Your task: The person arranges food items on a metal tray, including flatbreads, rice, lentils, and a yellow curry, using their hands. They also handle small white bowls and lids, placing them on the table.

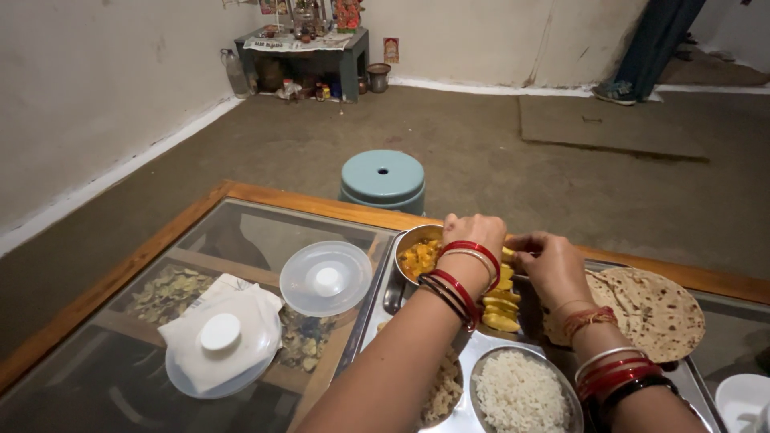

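Left hand: your left hand (pixel 475 236) rested knuckles-up on the far rim of the steel bowl of yellow curry (pixel 419 255); fingers were curled, and whether they pinched anything could not be told.
Right hand: your right hand (pixel 548 265) hovered just right of it, fingers bent over the row of yellow fruit slices (pixel 502 301); its grip was hidden.
Tray: the steel tray (pixel 379 314) lay on the near right of the glass-topped wooden table (pixel 241 240).
Tray contents: a bowl of white rice (pixel 523 393) sat nearest you; the flatbreads (pixel 654 309) lay to the right.
Left side: two clear plastic lids (pixel 325 278) lay on the glass, the nearer one over a white cloth (pixel 233 309).
Far side: a pale blue stool (pixel 383 178) stood beyond the table.
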